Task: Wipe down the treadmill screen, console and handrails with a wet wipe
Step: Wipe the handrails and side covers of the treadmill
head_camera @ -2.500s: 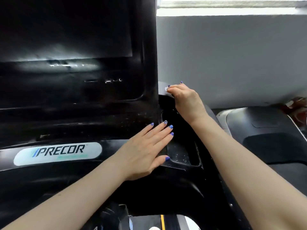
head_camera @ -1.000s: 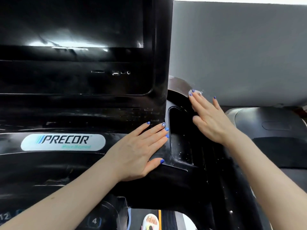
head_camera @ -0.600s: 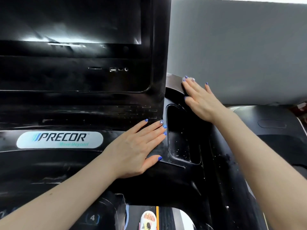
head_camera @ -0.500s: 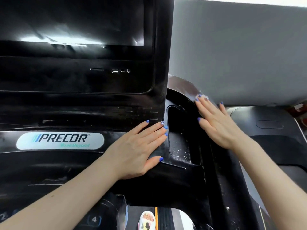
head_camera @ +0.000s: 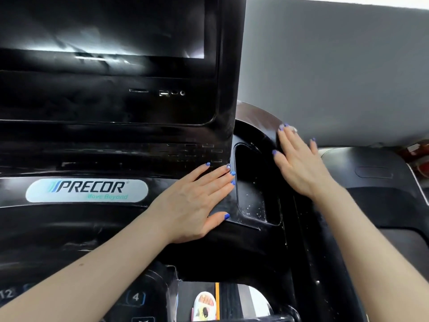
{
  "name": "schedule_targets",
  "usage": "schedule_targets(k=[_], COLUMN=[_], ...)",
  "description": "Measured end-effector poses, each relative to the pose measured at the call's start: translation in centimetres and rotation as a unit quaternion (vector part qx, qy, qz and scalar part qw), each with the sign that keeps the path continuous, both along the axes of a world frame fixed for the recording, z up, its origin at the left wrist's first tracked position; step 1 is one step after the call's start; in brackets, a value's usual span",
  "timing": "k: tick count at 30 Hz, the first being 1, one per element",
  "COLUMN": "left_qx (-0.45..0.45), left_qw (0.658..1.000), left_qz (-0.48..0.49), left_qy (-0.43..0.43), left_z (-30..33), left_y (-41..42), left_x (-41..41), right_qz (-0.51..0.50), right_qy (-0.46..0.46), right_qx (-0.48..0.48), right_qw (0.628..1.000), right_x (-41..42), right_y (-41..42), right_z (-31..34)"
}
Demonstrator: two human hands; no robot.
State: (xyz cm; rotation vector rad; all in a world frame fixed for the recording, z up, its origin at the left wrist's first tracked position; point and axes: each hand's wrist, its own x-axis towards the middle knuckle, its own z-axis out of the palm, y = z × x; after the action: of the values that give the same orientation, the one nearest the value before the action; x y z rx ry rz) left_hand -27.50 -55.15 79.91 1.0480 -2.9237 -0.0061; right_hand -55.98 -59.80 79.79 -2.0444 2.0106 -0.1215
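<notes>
While left hand [head_camera: 195, 201] stays flat, empty on console [head_camera: 139, 228], right hand [head_camera: 299, 163] slid wet wipe [head_camera: 293, 129] back up the rim under flat fingers; rim pass continuing.

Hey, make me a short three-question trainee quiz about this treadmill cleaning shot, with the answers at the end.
1. True or false: the left hand lies flat on the console, beside the PRECOR badge.
2. Which hand presses the wet wipe? A) left B) right C) both
3. Fill in: white specks lie in the bottom of the recessed ____ between the two hands.

Key:
1. True
2. B: only a bit of wipe shows at the fingertips of the right hand, on the curved rim.
3. tray
</notes>
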Motion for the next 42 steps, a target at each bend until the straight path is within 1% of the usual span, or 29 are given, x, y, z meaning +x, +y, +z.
schedule_targets(k=[2, 4, 7, 9, 11, 13, 16, 18, 20, 22, 24, 26, 28, 30, 32, 34, 35, 39, 42], left_qx=[0.0, 0.0, 0.001, 0.006, 0.006, 0.005, 0.005, 0.006, 0.002, -0.001, 0.0, -0.005, -0.006, -0.001, 0.0, 0.002, 0.001, -0.01, -0.004], left_qw=[1.0, 1.0, 1.0, 1.0, 1.0, 1.0, 1.0, 1.0, 1.0, 1.0, 1.0, 1.0, 1.0, 1.0, 1.0, 1.0, 1.0, 0.999, 1.0], left_qz=[-0.003, -0.001, -0.004, -0.003, -0.006, -0.009, -0.01, -0.011, -0.011, -0.015, -0.015, -0.015, -0.018, -0.017, -0.018, -0.019, -0.019, -0.027, -0.03], left_qy=[0.006, 0.009, 0.01, 0.006, 0.002, 0.004, 0.008, 0.011, 0.014, 0.017, 0.019, 0.017, 0.013, 0.01, 0.012, 0.014, 0.015, 0.018, 0.007], left_z=[-0.1, -0.2, -0.2, -0.2, -0.2, -0.2, -0.2, -0.2, -0.3, -0.3, -0.3, -0.2, -0.2, -0.2, -0.1, -0.2, -0.2, -0.2, 0.0], left_y=[-0.1, -0.1, -0.2, -0.1, -0.1, -0.1, -0.1, -0.2, -0.2, -0.3, -0.2, -0.2, -0.2, -0.2, -0.2, -0.2, -0.2, -0.2, -0.2], left_x=[0.0, 0.0, 0.0, 0.1, 0.0, 0.0, 0.0, 0.1, 0.1, 0.1, 0.1, 0.0, 0.1, 0.1, 0.1, 0.0, 0.0, 0.1, 0.0], right_qz=[-0.021, -0.04, -0.056, -0.075, -0.086, -0.077, -0.063, -0.068, -0.079, -0.095, -0.113, -0.133, -0.133, -0.117, -0.101, -0.097, -0.096, -0.047, 0.0], right_qy=[0.017, 0.019, 0.01, -0.007, -0.019, -0.008, 0.023, 0.048, 0.068, 0.058, 0.028, 0.006, 0.004, 0.019, 0.047, 0.072, 0.082, 0.144, 0.197], right_qx=[0.015, 0.025, 0.015, 0.035, 0.049, 0.038, 0.008, 0.019, 0.031, 0.028, 0.015, 0.036, 0.051, 0.034, 0.019, 0.023, 0.026, 0.014, 0.027], right_qw=[1.0, 0.999, 0.998, 0.997, 0.995, 0.996, 0.998, 0.996, 0.994, 0.993, 0.993, 0.99, 0.99, 0.992, 0.994, 0.992, 0.992, 0.988, 0.98], right_x=[-0.1, 0.3, 1.2, 1.7, 2.1, 2.0, 1.5, 1.7, 2.0, 2.3, 2.2, 1.7, 1.6, 1.8, 1.9, 1.5, 1.4, 2.6, 2.9], right_y=[4.4, 5.2, 0.0, -4.3, -5.9, -3.6, 4.4, 9.6, 10.7, 7.6, 2.4, -2.0, -2.9, -0.1, 4.6, 8.5, 9.1, 5.5, 3.6], right_z=[0.0, -0.1, 0.0, 0.2, 0.2, -0.1, -0.1, -0.1, -0.2, -0.5, -0.6, -0.4, -0.3, -0.3, -0.1, -0.2, -0.2, -0.4, -0.8])
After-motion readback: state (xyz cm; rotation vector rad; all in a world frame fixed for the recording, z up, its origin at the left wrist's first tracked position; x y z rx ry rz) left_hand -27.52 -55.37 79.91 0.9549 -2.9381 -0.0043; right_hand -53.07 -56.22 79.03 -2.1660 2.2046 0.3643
